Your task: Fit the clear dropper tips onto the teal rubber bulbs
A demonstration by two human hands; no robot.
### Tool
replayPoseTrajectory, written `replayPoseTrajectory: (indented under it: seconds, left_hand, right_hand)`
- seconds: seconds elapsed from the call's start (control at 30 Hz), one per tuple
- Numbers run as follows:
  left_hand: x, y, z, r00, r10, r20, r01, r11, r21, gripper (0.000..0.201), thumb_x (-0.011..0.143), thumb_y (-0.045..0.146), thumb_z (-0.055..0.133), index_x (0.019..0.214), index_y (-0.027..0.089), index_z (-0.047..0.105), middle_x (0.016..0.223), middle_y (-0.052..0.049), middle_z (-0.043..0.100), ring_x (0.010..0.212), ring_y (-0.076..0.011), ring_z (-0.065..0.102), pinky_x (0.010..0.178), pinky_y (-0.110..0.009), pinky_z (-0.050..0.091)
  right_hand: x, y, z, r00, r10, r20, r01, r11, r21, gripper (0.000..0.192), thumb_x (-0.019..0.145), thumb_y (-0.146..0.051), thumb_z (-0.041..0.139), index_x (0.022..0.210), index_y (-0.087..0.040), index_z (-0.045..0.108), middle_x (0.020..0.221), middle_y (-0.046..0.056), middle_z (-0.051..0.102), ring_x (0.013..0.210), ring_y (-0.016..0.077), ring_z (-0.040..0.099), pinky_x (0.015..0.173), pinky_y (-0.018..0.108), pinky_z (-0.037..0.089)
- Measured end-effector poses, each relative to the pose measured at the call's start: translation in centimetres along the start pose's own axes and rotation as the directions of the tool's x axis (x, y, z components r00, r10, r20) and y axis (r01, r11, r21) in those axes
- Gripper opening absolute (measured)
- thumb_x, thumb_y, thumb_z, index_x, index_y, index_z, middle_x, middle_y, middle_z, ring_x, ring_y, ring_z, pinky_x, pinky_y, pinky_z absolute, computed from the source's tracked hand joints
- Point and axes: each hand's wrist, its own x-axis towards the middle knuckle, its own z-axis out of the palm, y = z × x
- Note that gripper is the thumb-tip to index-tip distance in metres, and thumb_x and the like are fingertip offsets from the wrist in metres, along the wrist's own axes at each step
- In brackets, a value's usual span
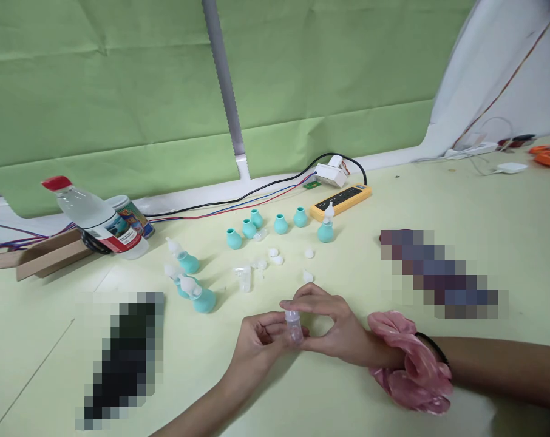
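"What is held nearest?"
"At lower centre, a clear vial (294, 328) is pinched, nearly upright, by fingertips of the left hand (259, 346) and the right hand (339, 326)."
"What surrounds it?"
"Small clear pieces (244, 279) are scattered just beyond, then teal bulbs (280, 225) at centre; a yellow power strip (341, 202) is sited farther off."
"What is obscured?"
"The vial's base is partly covered by fingers; pixelated patches (124, 358), lower left and right, cannot be identified; at left, a can (136, 212) is partly blocked by a bottle (113, 230)."
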Motion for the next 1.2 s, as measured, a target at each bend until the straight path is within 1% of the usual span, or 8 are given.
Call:
replayPoseTrajectory:
  seconds: [0.17,0.43,0.67,0.8,0.9,1.03,1.1,1.2]
  left_hand:
    - [0.0,0.2,0.0,1.000,-0.017,-0.009,0.017,1.000,-0.012,0.019,0.067,0.021,0.062,0.084,0.011,0.064,0.069,-0.005,0.064,0.066,-0.0134,0.057,0.066,-0.024,0.042]
    - [0.8,-0.6,-0.8,0.990,-0.068,0.122,0.106,0.934,-0.342,0.024,0.073,0.027,0.056,0.085,0.008,0.064,0.074,-0.012,0.064,0.074,-0.0212,0.059,0.070,-0.035,0.044]
    - [0.5,-0.1,-0.6,0.997,-0.059,0.045,0.066,0.984,-0.165,0.018,0.070,0.021,0.060,0.082,0.008,0.062,0.071,-0.010,0.063,0.066,-0.0168,0.059,0.065,-0.030,0.046]
    - [1.0,0.1,-1.4,0.999,-0.026,0.021,0.029,0.987,-0.155,0.018,0.072,0.025,0.058,0.074,0.007,0.060,0.068,-0.009,0.062,0.065,-0.0182,0.060,0.066,-0.033,0.047]
    - [1.4,0.2,-2.3,0.999,-0.019,-0.041,0.013,0.989,-0.150,0.019,0.069,0.023,0.061,0.078,0.007,0.058,0.066,-0.008,0.062,0.065,-0.0192,0.060,0.071,-0.038,0.047]
    - [1.6,0.2,-3.0,0.997,0.017,-0.069,-0.027,0.989,-0.146,0.039,0.068,0.023,0.062,0.102,0.009,0.048,0.068,-0.008,0.064,0.070,-0.0211,0.061,0.074,-0.041,0.046]
    - [1.6,0.2,-3.1,0.996,0.043,-0.079,-0.053,0.991,-0.124,0.048,0.068,0.026,0.062,0.110,0.010,0.043,0.076,-0.010,0.064,0.072,-0.0204,0.060,0.075,-0.040,0.045]
    - [1.6,0.0,-3.2,0.992,0.084,-0.091,-0.091,0.993,-0.077,0.047,0.069,0.030,0.061,0.108,0.011,0.045,0.081,-0.010,0.062,0.067,-0.0168,0.059,0.071,-0.037,0.046]
  right_hand:
    - [-0.1,0.0,0.1,0.998,-0.060,-0.009,0.059,0.998,-0.012,0.047,0.061,-0.022,0.067,0.107,-0.024,0.055,0.078,0.002,0.061,0.079,0.0158,0.047,0.066,0.031,0.045]
    - [-0.2,0.1,0.2,0.992,-0.114,-0.055,0.107,0.986,-0.125,0.044,0.060,-0.022,0.069,0.102,-0.023,0.056,0.074,0.001,0.062,0.078,0.0168,0.049,0.070,0.034,0.043]
    - [-0.2,0.2,-0.1,0.995,-0.096,-0.009,0.093,0.979,-0.181,0.052,0.057,-0.028,0.069,0.106,-0.028,0.051,0.077,0.001,0.059,0.075,0.0181,0.050,0.069,0.035,0.043]
    - [1.1,-1.1,-1.2,0.990,-0.143,-0.016,0.139,0.979,-0.150,0.059,0.062,-0.041,0.058,0.115,-0.020,0.041,0.100,0.007,0.052,0.090,0.0229,0.048,0.077,0.040,0.040]
    - [4.5,-1.8,-2.2,0.976,-0.182,-0.116,0.147,0.955,-0.259,0.058,0.069,-0.040,0.051,0.119,-0.018,0.031,0.120,0.010,0.039,0.105,0.0228,0.041,0.083,0.037,0.037]
    - [11.1,-0.6,-2.9,0.956,-0.172,-0.240,-0.032,0.747,-0.664,0.062,0.069,-0.036,0.051,0.121,-0.013,0.027,0.127,0.014,0.030,0.114,0.0264,0.030,0.088,0.040,0.028]
    - [13.7,1.1,-2.9,0.972,-0.010,-0.235,-0.186,0.578,-0.794,0.065,0.066,-0.037,0.053,0.121,-0.010,0.029,0.115,0.018,0.044,0.107,0.0321,0.036,0.083,0.046,0.027]
    - [15.5,4.0,-2.5,0.939,0.204,-0.276,-0.332,0.346,-0.877,0.067,0.064,-0.037,0.055,0.117,-0.002,0.033,0.091,0.019,0.057,0.093,0.0351,0.046,0.078,0.050,0.023]
